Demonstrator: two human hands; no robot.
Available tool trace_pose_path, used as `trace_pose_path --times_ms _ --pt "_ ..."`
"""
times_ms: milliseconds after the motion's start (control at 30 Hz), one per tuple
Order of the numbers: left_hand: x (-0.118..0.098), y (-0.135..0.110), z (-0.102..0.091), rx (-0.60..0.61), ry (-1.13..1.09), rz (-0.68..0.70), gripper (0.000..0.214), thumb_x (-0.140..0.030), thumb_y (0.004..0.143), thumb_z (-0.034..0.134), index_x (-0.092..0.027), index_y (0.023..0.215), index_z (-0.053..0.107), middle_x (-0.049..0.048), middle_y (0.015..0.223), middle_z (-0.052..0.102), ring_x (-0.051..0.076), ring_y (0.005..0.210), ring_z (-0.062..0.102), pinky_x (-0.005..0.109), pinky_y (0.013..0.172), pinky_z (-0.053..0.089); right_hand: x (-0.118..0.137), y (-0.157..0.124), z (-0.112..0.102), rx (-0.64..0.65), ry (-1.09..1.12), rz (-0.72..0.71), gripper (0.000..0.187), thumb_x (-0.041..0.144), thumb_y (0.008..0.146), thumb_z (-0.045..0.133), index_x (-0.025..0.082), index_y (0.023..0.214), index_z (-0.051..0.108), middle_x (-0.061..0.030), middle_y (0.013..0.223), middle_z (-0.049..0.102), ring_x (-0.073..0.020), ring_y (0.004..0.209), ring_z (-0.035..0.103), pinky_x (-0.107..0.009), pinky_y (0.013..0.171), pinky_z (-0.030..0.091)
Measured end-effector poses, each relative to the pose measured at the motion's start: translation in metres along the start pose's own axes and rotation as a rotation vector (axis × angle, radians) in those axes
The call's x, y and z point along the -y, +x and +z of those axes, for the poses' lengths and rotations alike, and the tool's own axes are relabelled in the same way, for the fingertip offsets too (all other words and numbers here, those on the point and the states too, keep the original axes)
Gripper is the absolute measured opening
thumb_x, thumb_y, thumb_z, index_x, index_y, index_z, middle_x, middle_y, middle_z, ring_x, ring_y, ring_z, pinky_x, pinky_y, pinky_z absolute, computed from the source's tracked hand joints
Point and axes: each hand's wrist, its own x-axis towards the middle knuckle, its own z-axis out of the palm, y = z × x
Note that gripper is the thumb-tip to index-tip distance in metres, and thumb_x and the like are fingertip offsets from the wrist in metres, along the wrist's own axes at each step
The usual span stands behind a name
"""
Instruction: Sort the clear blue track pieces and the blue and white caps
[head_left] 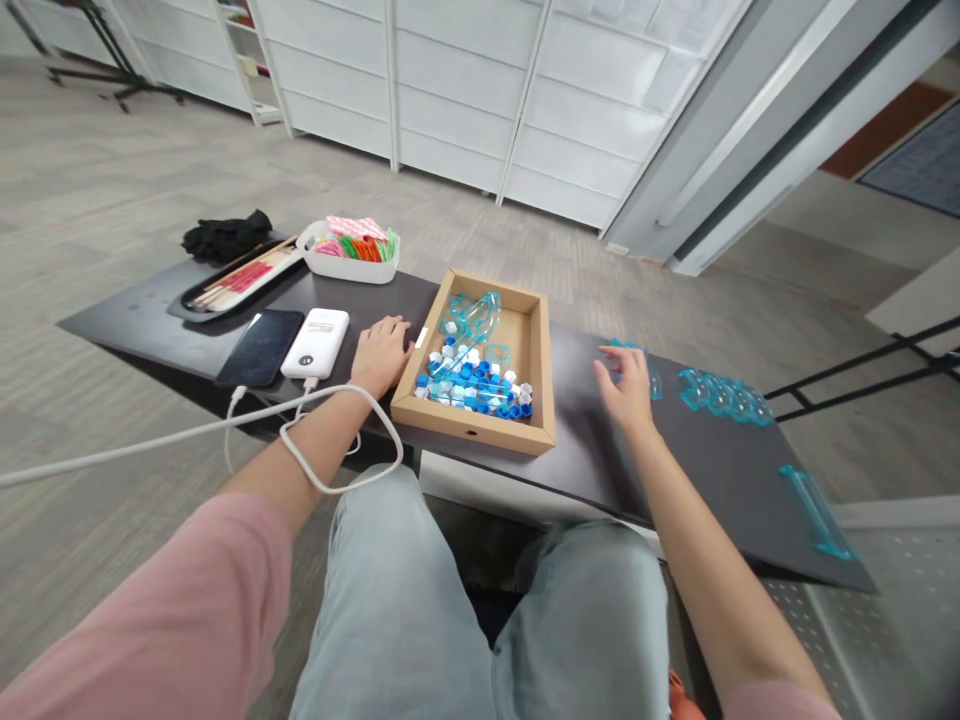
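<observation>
A shallow cardboard box (541, 370) sits mid-table, holding several small blue and white pieces (474, 383) and clear blue plastic parts (472, 315). My left hand (381, 353) rests on the table against the box's left wall, fingers loosely curled, holding nothing that I can see. My right hand (626, 385) hovers over the dark table (577, 450) to the right of the box, fingers spread, its fingertips near a clear blue piece (624, 352). More clear blue pieces (724, 393) lie in a cluster further right.
A phone (262, 346) and a white power bank (316, 342) lie left of my left hand, with white cables (225, 425) trailing off the front edge. Behind them are a black tray of sticks (236, 282), a white bin of coloured items (351, 248) and a black cloth (225, 236). A clear blue bar (816, 510) lies at the right end.
</observation>
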Motion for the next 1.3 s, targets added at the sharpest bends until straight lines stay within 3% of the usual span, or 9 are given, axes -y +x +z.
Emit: trace_pose_path --times_ms 100,200,333,467,633,767,933,1133,1300 --pt "-0.001 0.000 0.001 -0.008 0.003 -0.003 0.052 -0.026 0.111 0.050 -0.018 0.158 0.068 0.0195 0.175 0.060 0.036 0.165 0.051 0.054 0.133 0.043 0.069 0.043 0.025 0.229 0.091 -0.185 0.033 0.043 0.109 0.058 0.024 0.122 0.081 -0.0117 0.112 0.076 -0.0270 0.090 0.069 -0.045 0.096 0.061" --pt "-0.001 0.000 0.002 -0.013 0.000 0.001 0.052 -0.027 0.111 0.050 -0.018 0.158 0.069 0.0193 0.175 0.060 0.037 0.166 0.050 0.055 0.132 0.044 0.135 0.084 0.068 0.450 0.051 -0.314 0.035 0.034 0.107 0.063 0.026 0.138 0.079 -0.0090 0.118 0.080 -0.0264 0.094 0.073 -0.043 0.099 0.061" --pt "-0.001 0.000 0.005 -0.039 0.004 0.002 0.051 -0.026 0.110 0.051 -0.019 0.157 0.070 0.0190 0.174 0.061 0.036 0.165 0.051 0.054 0.132 0.044 0.179 0.116 0.125 0.596 0.014 -0.332 0.046 0.020 0.103 0.064 0.024 0.147 0.077 -0.0093 0.126 0.082 -0.0270 0.103 0.074 -0.043 0.106 0.060" --pt "-0.001 -0.001 0.007 -0.048 0.022 0.004 0.050 -0.027 0.111 0.051 -0.018 0.157 0.070 0.0184 0.174 0.061 0.036 0.165 0.052 0.053 0.133 0.044 0.178 0.120 0.148 0.567 0.073 -0.247 0.036 0.014 0.099 0.062 0.022 0.129 0.081 -0.0080 0.113 0.084 -0.0260 0.098 0.075 -0.041 0.102 0.060" --pt "-0.002 -0.002 0.005 -0.039 0.023 0.009 0.051 -0.026 0.111 0.050 -0.016 0.157 0.069 0.0193 0.174 0.061 0.036 0.166 0.051 0.053 0.132 0.045 0.166 0.113 0.138 0.475 0.276 -0.160 0.025 0.015 0.092 0.067 0.023 0.112 0.080 -0.0049 0.112 0.085 -0.0214 0.087 0.075 -0.038 0.096 0.062" --pt "-0.004 -0.002 0.003 -0.048 0.016 0.007 0.050 -0.026 0.110 0.050 -0.018 0.156 0.070 0.0192 0.173 0.062 0.036 0.165 0.052 0.054 0.132 0.045 0.162 0.107 0.132 0.401 0.439 -0.046 0.023 0.020 0.089 0.073 0.022 0.111 0.077 -0.0054 0.110 0.086 -0.0220 0.088 0.079 -0.039 0.092 0.066" --pt "-0.005 -0.003 -0.001 -0.021 0.021 0.006 0.052 -0.025 0.111 0.049 -0.015 0.158 0.069 0.0206 0.174 0.061 0.037 0.166 0.051 0.055 0.133 0.044 0.161 0.096 0.134 0.351 0.556 -0.050 0.032 0.034 0.089 0.084 0.023 0.118 0.075 -0.0103 0.123 0.086 -0.0269 0.112 0.081 -0.042 0.100 0.068" --pt "-0.005 -0.003 -0.003 -0.017 0.020 0.002 0.051 -0.028 0.111 0.049 -0.019 0.157 0.069 0.0192 0.174 0.061 0.036 0.166 0.051 0.054 0.133 0.044 0.162 0.091 0.136 0.334 0.684 0.014 0.040 0.041 0.097 0.079 0.023 0.132 0.071 -0.0133 0.147 0.077 -0.0249 0.104 0.084 -0.042 0.096 0.069" --pt "-0.006 -0.003 -0.005 -0.002 0.019 -0.003 0.051 -0.029 0.112 0.049 -0.018 0.158 0.068 0.0198 0.176 0.059 0.037 0.167 0.049 0.055 0.134 0.043 0.156 0.100 0.131 0.229 0.692 -0.003 0.042 0.050 0.096 0.085 0.024 0.126 0.072 -0.0121 0.134 0.082 -0.0253 0.104 0.079 -0.042 0.097 0.068"
